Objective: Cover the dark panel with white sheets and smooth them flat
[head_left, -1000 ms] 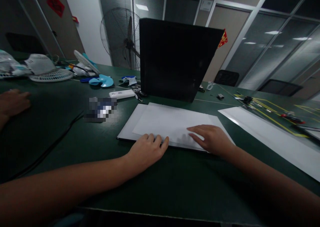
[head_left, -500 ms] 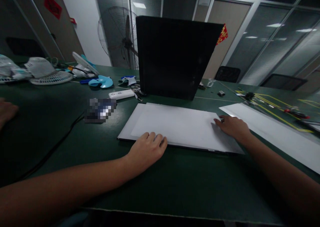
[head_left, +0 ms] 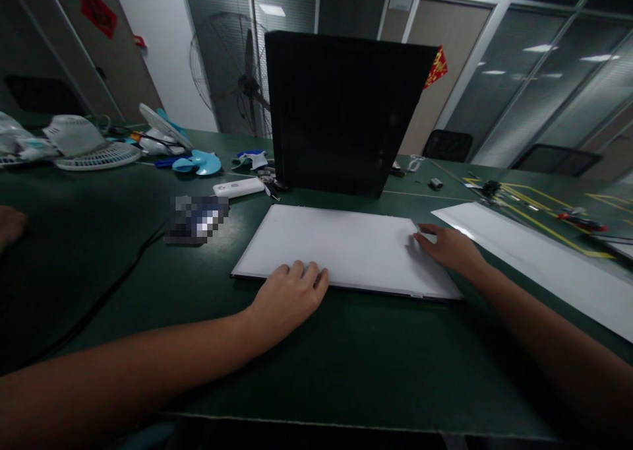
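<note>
A thin panel with a plain white face [head_left: 341,239] and a dark rim lies flat on the green table. On its near edge rests my left hand [head_left: 291,291], palm down, fingers slightly bent and apart over the white surface. At the panel's right edge is my right hand [head_left: 450,249], its thumb and forefinger spread with a gap between them. Those fingertips touch the white surface near the far right corner; the other fingers are partly hidden.
Behind the panel stands a large black screen-like board [head_left: 346,113]. A long white sheet [head_left: 534,258] lies to the right. At left are a blurred-out device [head_left: 195,219] with a cable, a white stick-shaped gadget [head_left: 239,187], blue fan blades [head_left: 198,163] and another person's hand [head_left: 10,227].
The loose white sheet on the panel has slid left, and its edges now line up with the panel's. My right hand has moved slightly left with it; my left hand stays nearly still.
</note>
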### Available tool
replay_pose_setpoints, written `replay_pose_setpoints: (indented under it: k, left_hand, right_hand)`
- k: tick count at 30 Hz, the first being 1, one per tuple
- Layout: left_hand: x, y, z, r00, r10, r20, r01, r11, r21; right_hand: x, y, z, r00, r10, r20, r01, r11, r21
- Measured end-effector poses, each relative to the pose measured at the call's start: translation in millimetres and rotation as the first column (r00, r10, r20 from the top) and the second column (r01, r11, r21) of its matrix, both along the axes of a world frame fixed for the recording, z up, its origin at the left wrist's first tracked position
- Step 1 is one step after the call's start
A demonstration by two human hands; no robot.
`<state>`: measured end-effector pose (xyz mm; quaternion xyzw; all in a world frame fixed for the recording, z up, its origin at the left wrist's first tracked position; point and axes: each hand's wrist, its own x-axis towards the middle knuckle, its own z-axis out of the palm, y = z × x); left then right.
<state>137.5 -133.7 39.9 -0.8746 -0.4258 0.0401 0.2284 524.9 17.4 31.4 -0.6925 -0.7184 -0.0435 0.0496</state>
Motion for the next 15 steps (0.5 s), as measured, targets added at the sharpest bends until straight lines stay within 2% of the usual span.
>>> replay_pose_setpoints:
  k: [5, 7, 11, 15]
  left_hand:
    - [0.7, 0.7, -0.6, 1.0, 0.022, 0.004, -0.022, 1.0, -0.005]
    - [1.0, 0.6, -0.5, 1.0, 0.027, 0.011, -0.027, 1.0, -0.002]
    - [1.3, -0.1, 1.4, 1.0, 0.028, 0.005, -0.028, 1.0, -0.01]
    - [1.5, -0.7, 2.7, 0.999, 0.031, 0.017, -0.03, 1.0, -0.008]
  right_hand:
    - [7.3, 3.8, 2.4, 0.997, 0.06, -0.044, -0.06, 0.998, 0.0]
    - [18.1, 6.7, 6.9, 0.999, 0.024, -0.043, -0.023, 0.999, 0.036]
    - [65.8, 14.8, 10.7, 0.993, -0.115, 0.035, 0.109, 0.985, 0.134]
    - [127.8, 22.5, -2.8, 0.957, -0.264, 0.118, 0.25, 0.961, 0.117]
